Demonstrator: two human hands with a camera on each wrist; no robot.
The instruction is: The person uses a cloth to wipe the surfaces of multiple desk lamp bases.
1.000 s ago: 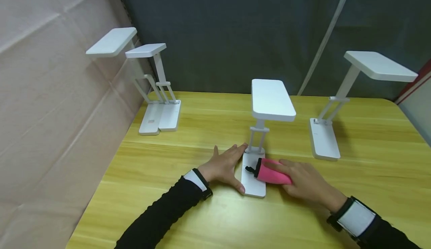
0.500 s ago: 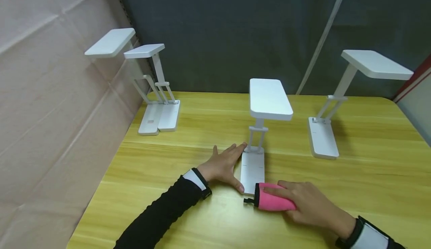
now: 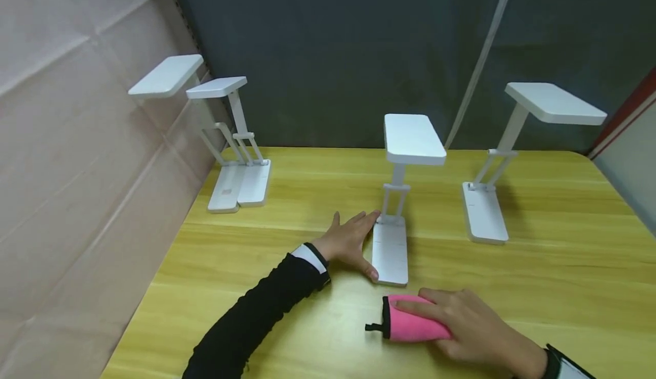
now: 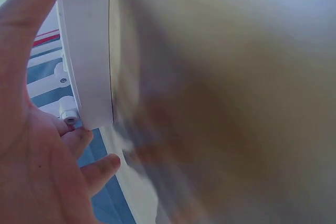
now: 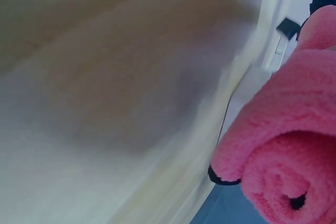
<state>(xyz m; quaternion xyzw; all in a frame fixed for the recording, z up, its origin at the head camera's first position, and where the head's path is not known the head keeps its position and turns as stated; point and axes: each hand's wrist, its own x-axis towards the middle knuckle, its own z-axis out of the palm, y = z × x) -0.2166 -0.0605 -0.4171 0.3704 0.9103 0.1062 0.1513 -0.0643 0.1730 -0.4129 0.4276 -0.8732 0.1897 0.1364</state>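
A white folding desk lamp (image 3: 414,140) stands upright near the middle of the table. My left hand (image 3: 348,242) rests against the left side of its base (image 3: 389,256), fingers spread, with the thumb at the near corner and the fingertips by the hinge. The left wrist view shows this hand (image 4: 47,156) along the edge of the base (image 4: 89,51). In front of the lamp, low over the table, my right hand (image 3: 468,330) grips a rolled pink towel (image 3: 412,321) with black trim and a black loop. Its fluffy rolled end (image 5: 283,108) fills the right wrist view's side.
Two more white lamps stand side by side at the back left, one (image 3: 225,87) partly covering the other (image 3: 166,76). Another white lamp (image 3: 556,104) is at the back right. The wooden table (image 3: 287,333) meets a dark curtain (image 3: 307,54) behind and a pale cloth (image 3: 92,197) at left.
My right hand has drawn the pink towel off the lamp base and toward me onto the table's front side. My left hand keeps its place on the base.
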